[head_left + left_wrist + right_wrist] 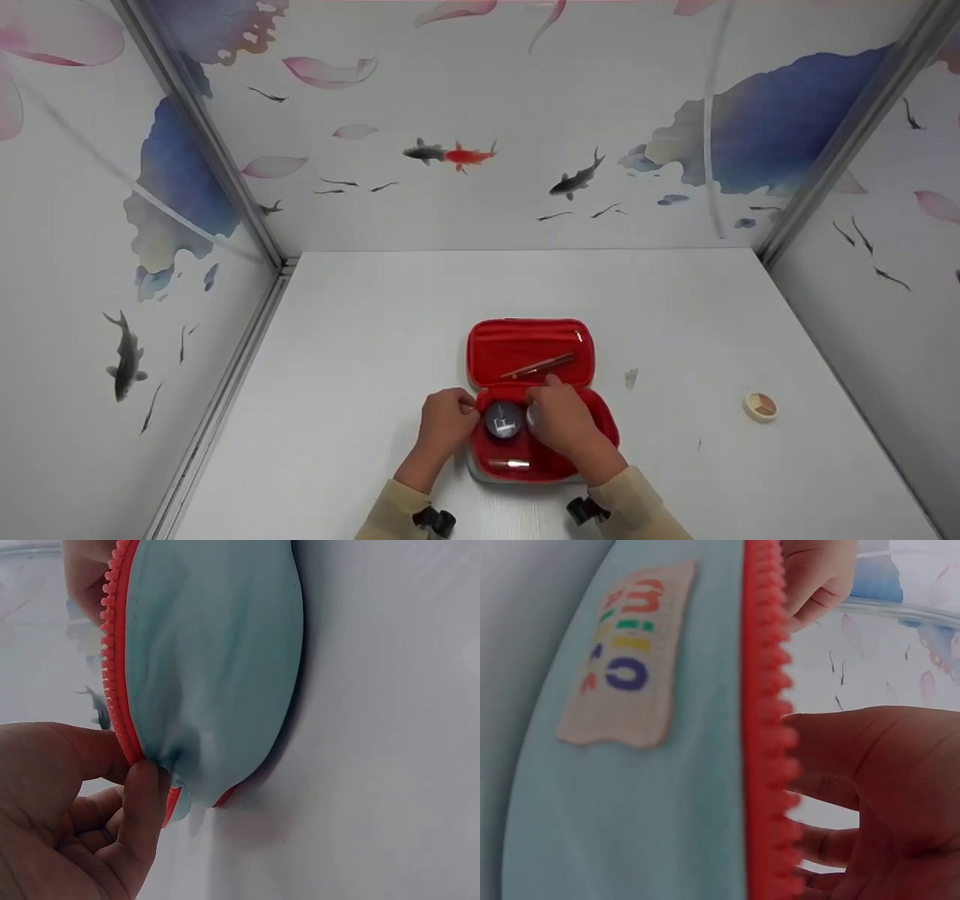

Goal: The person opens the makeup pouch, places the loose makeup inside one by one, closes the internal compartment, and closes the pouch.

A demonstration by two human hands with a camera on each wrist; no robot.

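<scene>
A red-lined zip pouch [529, 480] lies unfolded on the table, its pale blue-green outside [217, 652] filling much of the left wrist view. At its left rim, my left hand [448, 420] pinches the fabric beside the red zipper [118, 682] between thumb and fingers. My right hand [564, 420] reaches into the near half and grips a small silvery round item [532, 415], mostly covered by the hand. Just left of it sits a dark round compact [503, 420]. A shiny tube [509, 464] lies nearer the front. Slim pencils [541, 366] rest in the far half.
A round cream-coloured palette [761, 407] with several shades lies on the white table [360, 322] at the right. Printed wall panels [510, 97] border the table at the back and sides. A cloth label [630, 652] is on the pouch's front.
</scene>
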